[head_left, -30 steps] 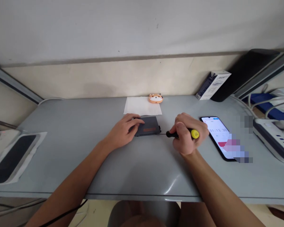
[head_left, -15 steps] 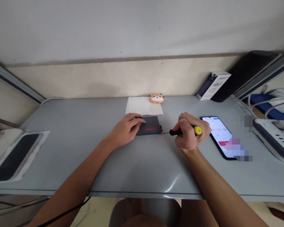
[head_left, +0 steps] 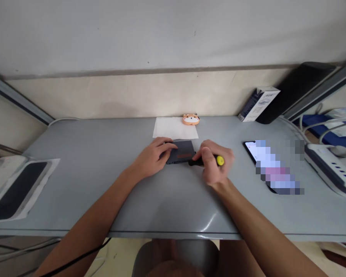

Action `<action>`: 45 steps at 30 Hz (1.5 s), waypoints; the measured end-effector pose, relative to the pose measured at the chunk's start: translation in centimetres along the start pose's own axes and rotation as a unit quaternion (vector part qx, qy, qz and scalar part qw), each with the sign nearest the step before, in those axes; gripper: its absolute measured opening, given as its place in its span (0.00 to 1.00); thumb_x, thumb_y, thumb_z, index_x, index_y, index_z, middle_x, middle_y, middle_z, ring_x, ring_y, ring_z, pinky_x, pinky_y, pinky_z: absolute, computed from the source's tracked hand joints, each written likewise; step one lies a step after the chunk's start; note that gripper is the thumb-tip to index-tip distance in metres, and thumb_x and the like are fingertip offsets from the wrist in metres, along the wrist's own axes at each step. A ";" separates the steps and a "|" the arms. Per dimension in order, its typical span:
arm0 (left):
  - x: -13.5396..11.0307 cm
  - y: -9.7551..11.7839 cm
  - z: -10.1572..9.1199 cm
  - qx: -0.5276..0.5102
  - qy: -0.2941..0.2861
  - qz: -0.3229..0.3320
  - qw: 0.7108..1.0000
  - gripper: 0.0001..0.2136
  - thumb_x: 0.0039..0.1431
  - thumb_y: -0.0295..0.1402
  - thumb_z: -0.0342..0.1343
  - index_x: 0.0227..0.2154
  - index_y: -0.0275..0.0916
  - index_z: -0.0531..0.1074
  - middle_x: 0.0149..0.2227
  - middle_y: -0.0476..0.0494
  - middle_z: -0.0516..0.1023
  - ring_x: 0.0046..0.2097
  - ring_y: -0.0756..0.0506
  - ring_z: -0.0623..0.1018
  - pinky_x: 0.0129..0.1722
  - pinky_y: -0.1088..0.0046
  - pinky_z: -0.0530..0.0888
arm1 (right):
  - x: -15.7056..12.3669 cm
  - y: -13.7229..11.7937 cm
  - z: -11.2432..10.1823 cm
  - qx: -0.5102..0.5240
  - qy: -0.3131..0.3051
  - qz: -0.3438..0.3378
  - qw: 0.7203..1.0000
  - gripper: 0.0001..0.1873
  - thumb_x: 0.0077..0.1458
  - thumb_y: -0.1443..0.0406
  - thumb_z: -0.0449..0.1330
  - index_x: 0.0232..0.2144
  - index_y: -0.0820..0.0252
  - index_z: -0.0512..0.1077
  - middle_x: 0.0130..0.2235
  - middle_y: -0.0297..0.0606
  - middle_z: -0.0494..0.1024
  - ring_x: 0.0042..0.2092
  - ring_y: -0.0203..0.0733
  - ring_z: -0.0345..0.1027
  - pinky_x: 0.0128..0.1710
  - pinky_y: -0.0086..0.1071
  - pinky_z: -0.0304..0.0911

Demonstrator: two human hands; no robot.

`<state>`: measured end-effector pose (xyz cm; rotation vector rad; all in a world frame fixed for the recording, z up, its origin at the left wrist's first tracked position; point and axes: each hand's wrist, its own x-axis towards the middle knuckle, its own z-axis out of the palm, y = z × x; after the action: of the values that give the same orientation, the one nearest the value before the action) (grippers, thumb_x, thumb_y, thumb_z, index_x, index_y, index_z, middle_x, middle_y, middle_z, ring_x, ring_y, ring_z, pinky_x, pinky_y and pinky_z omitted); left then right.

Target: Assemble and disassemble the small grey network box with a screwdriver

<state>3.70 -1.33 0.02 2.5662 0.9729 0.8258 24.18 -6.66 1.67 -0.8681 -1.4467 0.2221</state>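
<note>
A flat dark grey box [head_left: 184, 148] with an orange-brown label and a row of small holes along its front lies on the desk. My left hand [head_left: 154, 157] grips its left end, fingers over the top. In my right hand [head_left: 216, 159] is a screwdriver with a black and yellow handle [head_left: 220, 160], my fingers wrapped round it. The screwdriver points left, its black collar close against the box's front right corner. Its shaft and tip cannot be seen; whether they are inside or behind the box, I cannot tell.
White paper [head_left: 173, 129] and an orange animal-faced case [head_left: 190, 119] lie behind the box. A phone [head_left: 249, 148], partly blurred out, is to the right. Further right stands a power strip [head_left: 331, 169]; a carton [head_left: 259, 104] leans at the back. A dark panel [head_left: 19, 188] lies left.
My right hand has moved left with the screwdriver, up to the box. The thin shaft that showed between handle and box is out of sight now. My left hand stays put.
</note>
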 end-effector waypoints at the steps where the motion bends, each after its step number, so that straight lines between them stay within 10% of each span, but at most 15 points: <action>1: 0.0 -0.1 0.1 -0.001 -0.001 -0.004 1.000 0.14 0.74 0.29 0.46 0.49 0.43 0.78 0.55 0.40 0.80 0.58 0.42 0.79 0.60 0.57 0.78 | -0.1 -0.1 0.2 -0.006 -0.014 -0.012 1.000 0.21 0.61 0.71 0.52 0.16 0.57 0.69 0.18 0.32 0.71 0.21 0.34 0.61 0.24 0.32 0.54; 23: 0.1 1.1 -0.3 0.006 0.039 0.051 0.998 0.13 0.71 0.24 0.48 0.46 0.42 0.77 0.49 0.40 0.81 0.52 0.42 0.80 0.53 0.58 0.79 | 0.1 -0.3 0.6 0.015 0.008 0.123 0.992 0.22 0.58 0.66 0.53 0.13 0.57 0.70 0.16 0.31 0.72 0.20 0.33 0.63 0.22 0.29 0.54; 37: 0.2 0.1 -1.3 0.053 0.224 0.137 0.964 0.15 0.63 0.15 0.46 0.37 0.41 0.73 0.36 0.46 0.78 0.38 0.47 0.78 0.39 0.70 0.76 | 0.4 -0.1 0.3 0.048 0.085 0.187 0.978 0.21 0.55 0.62 0.54 0.12 0.56 0.70 0.16 0.33 0.70 0.22 0.36 0.62 0.23 0.31 0.55; 42: 1.2 3.9 -1.7 0.079 0.270 0.218 0.934 0.12 0.63 0.18 0.49 0.34 0.42 0.72 0.33 0.48 0.78 0.33 0.47 0.75 0.36 0.68 0.71 | 3.5 1.5 1.6 0.064 0.118 0.262 0.956 0.20 0.51 0.56 0.54 0.12 0.56 0.70 0.17 0.33 0.67 0.22 0.36 0.59 0.22 0.31 0.52; 45: 3.2 8.9 0.5 0.080 0.162 0.345 0.921 0.10 0.68 0.25 0.50 0.38 0.39 0.77 0.37 0.46 0.82 0.38 0.47 0.78 0.39 0.67 0.72 | 5.8 2.7 3.6 0.093 0.092 0.285 0.950 0.20 0.50 0.55 0.55 0.12 0.55 0.68 0.17 0.33 0.66 0.23 0.35 0.58 0.24 0.32 0.54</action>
<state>10.59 -5.71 4.84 3.0099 0.1643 1.4311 22.83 0.17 4.06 -1.1028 -0.9566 0.6822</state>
